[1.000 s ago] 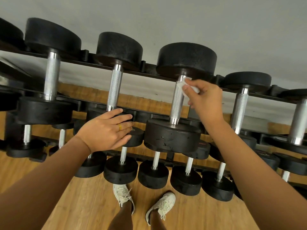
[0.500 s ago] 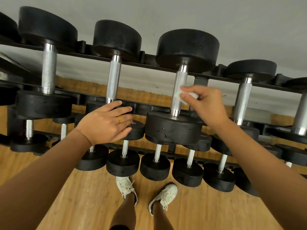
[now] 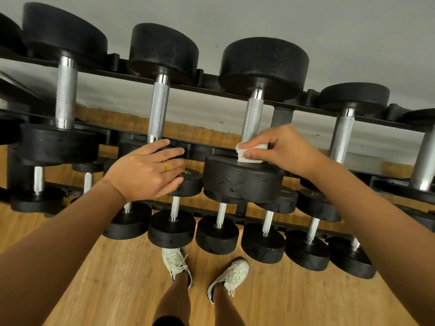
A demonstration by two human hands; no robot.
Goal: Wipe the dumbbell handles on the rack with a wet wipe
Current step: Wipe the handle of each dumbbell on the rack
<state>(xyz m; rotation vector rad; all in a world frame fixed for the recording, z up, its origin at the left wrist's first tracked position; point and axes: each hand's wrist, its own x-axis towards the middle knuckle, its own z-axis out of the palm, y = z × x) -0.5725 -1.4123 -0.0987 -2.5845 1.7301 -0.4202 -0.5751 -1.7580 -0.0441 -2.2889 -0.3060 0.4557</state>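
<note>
Black dumbbells with knurled silver handles lie in rows on a dark rack [image 3: 211,90]. My right hand [image 3: 284,149] pinches a folded white wet wipe [image 3: 250,152] against the near end of the third dumbbell's handle [image 3: 251,116], just above its front weight head [image 3: 242,182]. My left hand [image 3: 150,170], with a gold ring, rests with straight fingers on the front head of the neighbouring dumbbell, whose handle [image 3: 159,111] rises above it. That head is mostly hidden under the hand.
More handles stand at the left [image 3: 66,95] and right [image 3: 341,137]. Smaller dumbbells [image 3: 171,229] fill the lower tiers. My feet in white sneakers [image 3: 176,267] stand on the wooden floor [image 3: 106,278], close to the rack's front.
My right hand has slid the wipe down the third handle from its far end to its near end. My left hand has stayed where it was.
</note>
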